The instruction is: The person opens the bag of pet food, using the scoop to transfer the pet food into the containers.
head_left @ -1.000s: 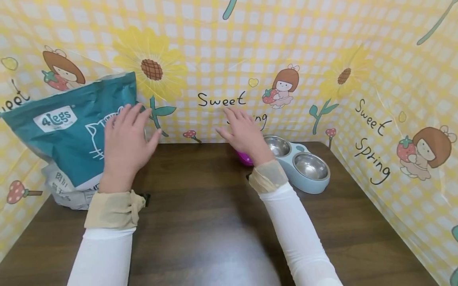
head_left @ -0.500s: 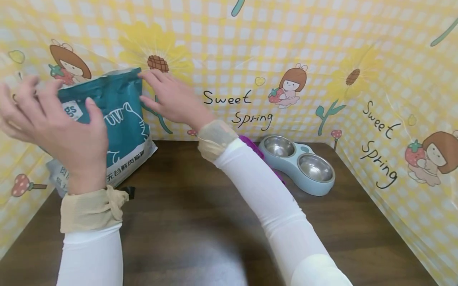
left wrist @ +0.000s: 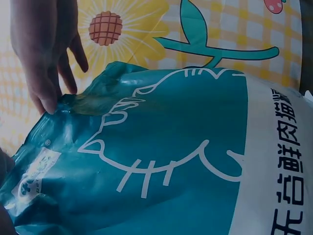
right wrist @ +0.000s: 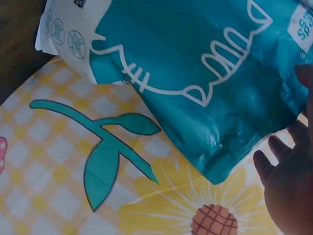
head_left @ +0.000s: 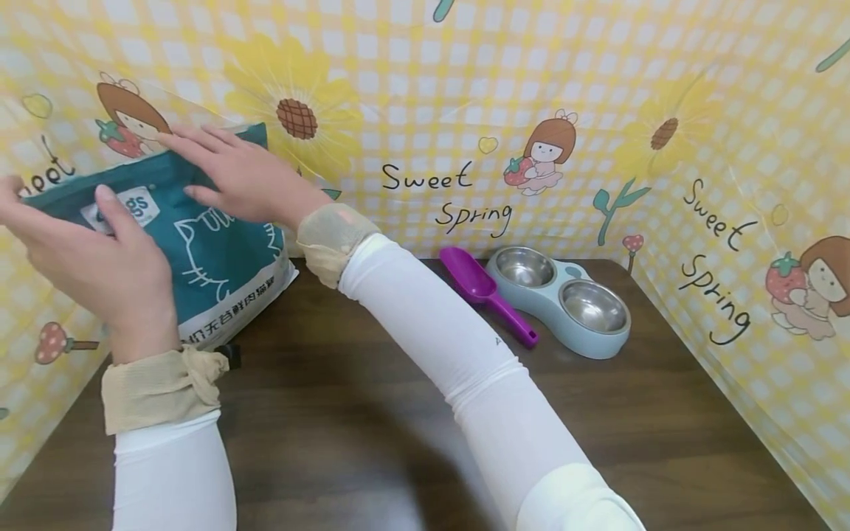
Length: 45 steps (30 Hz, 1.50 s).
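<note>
A teal-and-white cat food bag with a white cat outline stands upright at the left, against the wall. My right hand reaches across to its top edge, fingers extended behind the edge and thumb in front. In the right wrist view those fingers show just beyond the bag's edge. At the bag's upper left corner is my left hand, its thumb standing out straight in front of the logo. The left wrist view has the bag up close, with only slivers of the left hand at its left border.
A purple scoop lies on the brown table beside a pale blue double pet bowl with two steel dishes. Yellow checked cloth covers the walls behind and at the sides.
My right hand has moved left from near the bowls to the bag's top edge, uncovering the scoop. My left hand has shifted left from the bag's front to its upper left corner.
</note>
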{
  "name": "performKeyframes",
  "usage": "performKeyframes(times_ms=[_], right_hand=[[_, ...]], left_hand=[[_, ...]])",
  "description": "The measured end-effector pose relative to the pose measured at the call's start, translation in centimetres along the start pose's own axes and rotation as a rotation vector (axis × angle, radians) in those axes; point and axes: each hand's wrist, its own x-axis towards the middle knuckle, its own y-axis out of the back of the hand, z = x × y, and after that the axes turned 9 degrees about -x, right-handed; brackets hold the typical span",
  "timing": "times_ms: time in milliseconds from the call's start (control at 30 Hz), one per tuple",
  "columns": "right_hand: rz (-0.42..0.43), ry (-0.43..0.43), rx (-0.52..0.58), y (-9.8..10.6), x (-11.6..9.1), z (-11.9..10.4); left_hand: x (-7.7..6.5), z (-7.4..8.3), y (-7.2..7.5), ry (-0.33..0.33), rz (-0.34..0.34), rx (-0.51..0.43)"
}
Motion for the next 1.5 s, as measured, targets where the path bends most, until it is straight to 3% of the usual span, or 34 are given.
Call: performKeyframes(times_ms=[267, 433, 600, 867, 1167, 1500], right_hand=[[0.082, 0.007, 0.016, 0.1, 0.1, 0.3], [0.045, -0.053, -0.002, 0.5, 0.0, 0.0], [0.015, -0.095, -0.062, 0.7, -0.4, 0.0], [-0.044, -0.118, -0.069, 1.5, -1.1, 0.3], [0.026, -0.029, -0.095, 1.1, -1.7, 2.1], [0.017, 0.009, 0.070, 0.3, -3.6, 4.9]], left_hand=[[0.2, 0.2, 0.1, 0.032, 0.052, -0.022], [0.3, 0.7, 0.2, 0.082, 0.055, -0.089], [0.1, 0.8, -0.1, 0.073, 0.065, -0.184], [-0.5, 1.2, -0.8, 0.056, 0.079, -0.331], [-1.5, 2.9, -0.9, 0.084, 0.052, -0.408], [-2.3, 3.7, -1.6, 0.108, 0.019, -0.454]])
